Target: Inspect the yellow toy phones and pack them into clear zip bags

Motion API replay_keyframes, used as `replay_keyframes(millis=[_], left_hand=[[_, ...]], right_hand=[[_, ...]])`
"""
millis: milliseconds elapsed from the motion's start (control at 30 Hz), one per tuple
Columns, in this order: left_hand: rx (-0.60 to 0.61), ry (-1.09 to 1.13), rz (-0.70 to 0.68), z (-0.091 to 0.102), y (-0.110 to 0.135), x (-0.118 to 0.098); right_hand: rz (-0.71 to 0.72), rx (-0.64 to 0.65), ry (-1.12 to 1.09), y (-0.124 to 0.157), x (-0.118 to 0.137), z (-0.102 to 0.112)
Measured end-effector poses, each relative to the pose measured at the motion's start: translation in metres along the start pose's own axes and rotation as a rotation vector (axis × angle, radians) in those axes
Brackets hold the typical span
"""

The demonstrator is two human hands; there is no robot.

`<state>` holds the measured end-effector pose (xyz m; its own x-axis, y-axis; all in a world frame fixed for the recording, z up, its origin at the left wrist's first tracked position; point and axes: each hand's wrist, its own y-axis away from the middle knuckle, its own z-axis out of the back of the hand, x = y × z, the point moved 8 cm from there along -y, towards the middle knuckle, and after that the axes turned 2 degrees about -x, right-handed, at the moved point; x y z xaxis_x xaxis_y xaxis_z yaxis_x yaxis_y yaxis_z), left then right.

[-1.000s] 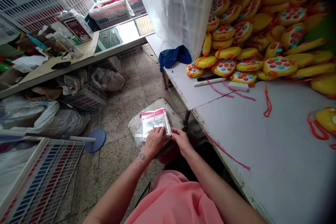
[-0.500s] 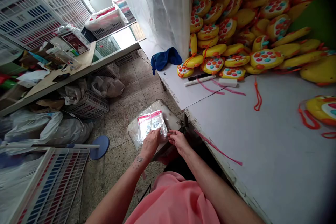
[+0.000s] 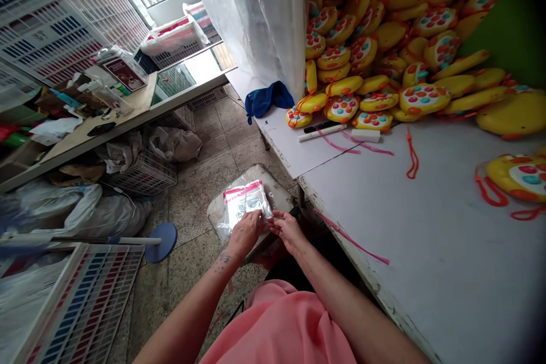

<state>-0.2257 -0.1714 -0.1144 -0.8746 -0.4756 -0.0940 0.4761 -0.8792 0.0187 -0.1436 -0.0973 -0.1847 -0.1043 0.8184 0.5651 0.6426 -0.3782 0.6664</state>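
Note:
A stack of clear plastic bags with red top strips (image 3: 246, 202) lies on a low stool (image 3: 279, 194) beside the white table (image 3: 430, 222). My left hand (image 3: 244, 233) rests on the near edge of the stack, fingers curled and pinching at a bag. My right hand (image 3: 287, 228) is just to its right, fingers bent at the same edge of the bags. A big pile of yellow toy phones (image 3: 384, 40) with coloured buttons covers the back of the table. One more yellow toy (image 3: 518, 176) with an orange cord lies apart at the right.
A blue cloth (image 3: 267, 98), a black marker (image 3: 322, 125) and a white marker (image 3: 324, 132) lie on the table's far end. A clear plastic sheet (image 3: 260, 11) hangs behind. White crates (image 3: 63, 28) and a cluttered bench (image 3: 85, 119) stand left; bags and a basket (image 3: 145, 173) sit on the floor.
The view has shifted a little, so stool and hands sit slightly differently in frame. Both hands stay at the near edge of the bag stack, fingers working at it.

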Motion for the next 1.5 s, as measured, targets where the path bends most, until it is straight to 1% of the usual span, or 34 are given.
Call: replay_keyframes(millis=[167, 333, 400, 500, 600, 700, 767, 867, 933, 1033, 1067, 1133, 1267, 1500], left_hand=[[0.011, -0.025, -0.006, 0.003, -0.005, -0.005], [0.012, -0.035, 0.003, 0.004, -0.010, 0.000], [0.010, -0.024, -0.005, 0.004, -0.007, 0.001], [0.024, 0.010, -0.043, 0.002, 0.005, -0.002], [0.061, 0.063, -0.097, 0.002, 0.017, -0.008], [0.119, 0.126, -0.160, 0.012, 0.015, -0.009], [0.176, 0.163, -0.211, 0.019, 0.005, -0.006], [0.254, 0.174, -0.258, 0.026, -0.021, 0.003], [0.248, 0.144, -0.239, 0.027, -0.045, 0.013], [0.187, 0.076, -0.178, 0.027, -0.082, 0.027], [0.187, 0.057, -0.168, 0.024, -0.092, 0.031], [0.228, 0.030, -0.166, 0.016, -0.107, 0.035], [0.332, -0.017, -0.159, 0.000, -0.117, 0.037], [0.399, -0.083, -0.060, -0.016, -0.120, 0.035]], right_hand=[[0.039, 0.065, -0.027, 0.003, 0.006, -0.008], [0.063, 0.132, -0.012, 0.004, 0.009, -0.017], [0.047, 0.155, -0.014, 0.005, 0.008, -0.019], [0.000, 0.177, 0.000, 0.005, 0.004, -0.019], [-0.043, 0.169, 0.066, 0.001, 0.001, -0.019], [-0.076, 0.112, 0.187, -0.010, -0.002, -0.019], [-0.092, 0.068, 0.289, -0.020, -0.003, -0.021], [-0.101, 0.035, 0.445, -0.033, -0.003, -0.027], [-0.090, 0.028, 0.541, -0.039, -0.003, -0.029], [-0.033, -0.006, 0.671, -0.045, 0.001, -0.025], [-0.009, -0.022, 0.710, -0.046, 0.003, -0.023], [0.037, -0.047, 0.784, -0.047, 0.006, -0.021], [0.115, -0.072, 0.898, -0.046, 0.010, -0.021], [0.231, -0.108, 0.997, -0.031, 0.017, -0.030]])
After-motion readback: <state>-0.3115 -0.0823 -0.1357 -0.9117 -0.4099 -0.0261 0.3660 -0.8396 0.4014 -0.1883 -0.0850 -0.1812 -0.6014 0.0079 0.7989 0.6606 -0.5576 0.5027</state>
